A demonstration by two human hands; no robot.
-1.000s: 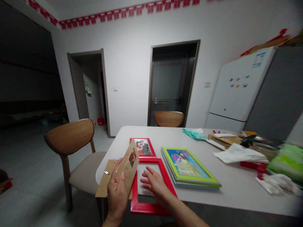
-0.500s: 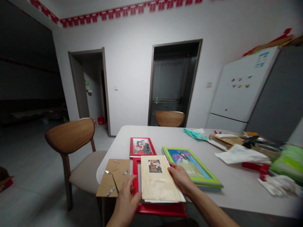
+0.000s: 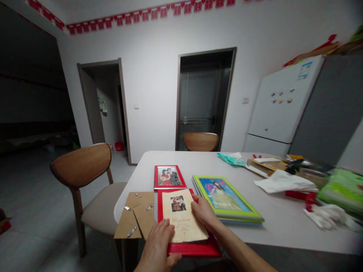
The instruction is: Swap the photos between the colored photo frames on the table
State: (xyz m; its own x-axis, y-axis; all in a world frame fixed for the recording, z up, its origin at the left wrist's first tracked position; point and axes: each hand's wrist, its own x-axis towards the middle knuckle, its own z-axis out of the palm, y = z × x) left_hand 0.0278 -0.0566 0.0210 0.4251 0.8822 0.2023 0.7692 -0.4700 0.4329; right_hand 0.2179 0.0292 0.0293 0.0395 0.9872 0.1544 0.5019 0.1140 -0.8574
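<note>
A red picture frame [image 3: 195, 249] lies at the near edge of the white table [image 3: 272, 230]. On it rests a cream card [image 3: 184, 223] with a small photo at its top. My left hand [image 3: 160, 245] presses flat on the card's lower left corner, fingers spread. My right hand [image 3: 202, 211] holds the card's right edge, fingers curled on it. A brown backing board [image 3: 136, 215] with metal clips lies just left of the frame.
A small red framed photo [image 3: 168, 176] and a green framed picture [image 3: 225, 198] lie beyond. Papers, tissues and green packets [image 3: 340, 189] crowd the table's right side. A wooden chair [image 3: 82, 170] stands at left, another chair [image 3: 200, 141] at the far end. A white fridge [image 3: 283, 105] is at right.
The card was upright in my left hand, then laid onto the red frame. It now sits lower inside the frame, with both hands pressing on its edges.
</note>
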